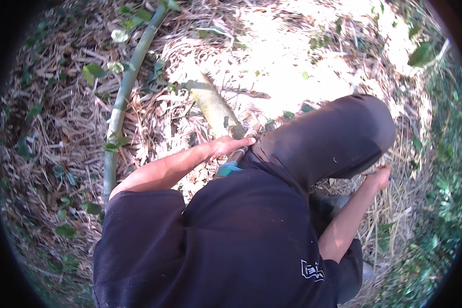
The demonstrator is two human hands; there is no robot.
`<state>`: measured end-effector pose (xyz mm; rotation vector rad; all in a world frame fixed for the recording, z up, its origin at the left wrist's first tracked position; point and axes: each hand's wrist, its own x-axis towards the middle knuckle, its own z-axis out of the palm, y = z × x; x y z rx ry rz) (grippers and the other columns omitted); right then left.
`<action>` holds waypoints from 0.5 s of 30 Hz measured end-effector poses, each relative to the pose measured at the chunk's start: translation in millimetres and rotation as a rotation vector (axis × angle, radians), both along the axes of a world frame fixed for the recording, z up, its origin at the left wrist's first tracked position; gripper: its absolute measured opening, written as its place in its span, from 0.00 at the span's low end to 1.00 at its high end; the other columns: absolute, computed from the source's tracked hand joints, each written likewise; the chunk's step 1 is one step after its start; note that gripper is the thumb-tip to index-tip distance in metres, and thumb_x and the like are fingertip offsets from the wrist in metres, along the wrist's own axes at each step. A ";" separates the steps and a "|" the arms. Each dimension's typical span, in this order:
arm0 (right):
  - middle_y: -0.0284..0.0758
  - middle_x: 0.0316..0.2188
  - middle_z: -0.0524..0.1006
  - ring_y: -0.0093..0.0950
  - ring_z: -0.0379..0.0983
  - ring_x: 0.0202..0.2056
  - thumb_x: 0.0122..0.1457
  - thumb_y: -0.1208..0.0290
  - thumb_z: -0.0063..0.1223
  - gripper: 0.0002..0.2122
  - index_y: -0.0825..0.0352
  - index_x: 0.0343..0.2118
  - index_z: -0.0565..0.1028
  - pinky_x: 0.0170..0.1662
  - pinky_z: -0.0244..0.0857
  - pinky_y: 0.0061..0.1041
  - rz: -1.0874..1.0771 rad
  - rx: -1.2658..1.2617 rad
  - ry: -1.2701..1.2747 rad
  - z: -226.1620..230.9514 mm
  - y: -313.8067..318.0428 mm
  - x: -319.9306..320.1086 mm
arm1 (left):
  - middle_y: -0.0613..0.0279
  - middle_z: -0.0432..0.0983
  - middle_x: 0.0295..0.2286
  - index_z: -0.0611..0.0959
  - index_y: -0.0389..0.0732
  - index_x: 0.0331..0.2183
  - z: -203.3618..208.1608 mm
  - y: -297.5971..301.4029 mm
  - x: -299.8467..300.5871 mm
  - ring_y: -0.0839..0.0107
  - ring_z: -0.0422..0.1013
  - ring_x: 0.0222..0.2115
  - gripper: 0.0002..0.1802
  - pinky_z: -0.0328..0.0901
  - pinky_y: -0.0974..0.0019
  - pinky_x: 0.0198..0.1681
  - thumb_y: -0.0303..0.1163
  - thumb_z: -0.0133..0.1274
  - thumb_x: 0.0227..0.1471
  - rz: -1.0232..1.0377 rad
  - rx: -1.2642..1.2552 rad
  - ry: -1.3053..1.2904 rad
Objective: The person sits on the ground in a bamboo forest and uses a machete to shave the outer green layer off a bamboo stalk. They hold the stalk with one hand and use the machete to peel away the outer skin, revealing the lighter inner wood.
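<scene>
Brown and slender, 1 stick (237,156) slants beside the person's dark-clad, bent leg (328,138), a teal piece (227,170) near its lower end. The left hand (226,146) lies over the stick, its grip grasping it. The right hand (378,178) is curled beyond the leg; whether its grip grasps anything cannot be told. Farther left, 1 green pole (124,92) lies across dry litter (66,113).
</scene>
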<state>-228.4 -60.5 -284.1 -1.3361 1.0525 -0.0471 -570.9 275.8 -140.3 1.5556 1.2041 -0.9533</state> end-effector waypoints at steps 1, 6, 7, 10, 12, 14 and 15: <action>0.38 0.26 0.72 0.33 0.68 0.30 0.48 0.73 0.59 0.10 0.74 0.28 0.71 0.36 0.66 0.47 0.030 -0.016 0.003 -3.1 1.5 -0.5 | 0.38 0.64 0.55 0.70 0.30 0.56 -2.3 2.3 -9.9 0.46 0.61 0.57 0.64 0.59 0.48 0.56 0.81 0.42 0.39 0.014 0.007 -0.073; 0.39 0.31 0.73 0.34 0.69 0.32 0.48 0.73 0.57 0.12 0.76 0.32 0.70 0.37 0.71 0.49 0.062 -0.004 -0.004 -11.8 -5.9 1.9 | 0.36 0.71 0.49 0.81 0.31 0.45 -53.4 38.8 -76.6 0.51 0.66 0.53 0.51 0.58 0.58 0.57 0.75 0.42 0.48 0.325 0.092 -0.327; 0.40 0.32 0.73 0.35 0.70 0.32 0.49 0.73 0.57 0.13 0.77 0.33 0.70 0.37 0.72 0.49 0.044 0.013 -0.021 -7.1 -7.0 2.2 | 0.39 0.72 0.49 0.81 0.32 0.46 -53.5 46.5 -85.9 0.52 0.67 0.53 0.49 0.58 0.59 0.57 0.72 0.43 0.49 0.329 0.145 -0.286; 0.41 0.37 0.74 0.37 0.73 0.34 0.49 0.72 0.56 0.14 0.78 0.36 0.71 0.38 0.74 0.46 0.025 0.043 -0.037 1.9 -4.5 -0.9 | 0.47 0.76 0.46 0.81 0.35 0.46 -33.8 60.9 -120.4 0.57 0.69 0.51 0.41 0.60 0.61 0.56 0.66 0.46 0.52 0.409 0.210 -0.340; 0.42 0.39 0.75 0.39 0.74 0.37 0.50 0.72 0.56 0.16 0.78 0.38 0.72 0.39 0.75 0.43 0.066 0.008 -0.032 -1.5 -4.4 -5.9 | 0.50 0.78 0.44 0.82 0.38 0.47 -41.9 71.8 -157.4 0.61 0.71 0.49 0.36 0.62 0.63 0.54 0.62 0.48 0.54 0.384 0.209 -0.390; 0.43 0.40 0.75 0.39 0.74 0.38 0.51 0.70 0.55 0.15 0.78 0.37 0.72 0.40 0.74 0.43 0.080 0.007 -0.038 -14.3 -19.2 -3.2 | 0.53 0.79 0.42 0.82 0.38 0.46 -60.7 74.1 -186.5 0.64 0.73 0.45 0.32 0.64 0.64 0.51 0.58 0.52 0.54 0.388 0.182 -0.417; 0.44 0.41 0.75 0.39 0.74 0.38 0.51 0.69 0.55 0.15 0.78 0.36 0.72 0.40 0.74 0.42 0.089 0.006 -0.041 -18.8 -24.7 -1.3 | 0.55 0.80 0.41 0.82 0.37 0.45 -67.2 75.3 -198.7 0.66 0.73 0.43 0.29 0.65 0.64 0.50 0.54 0.54 0.54 0.350 0.151 -0.381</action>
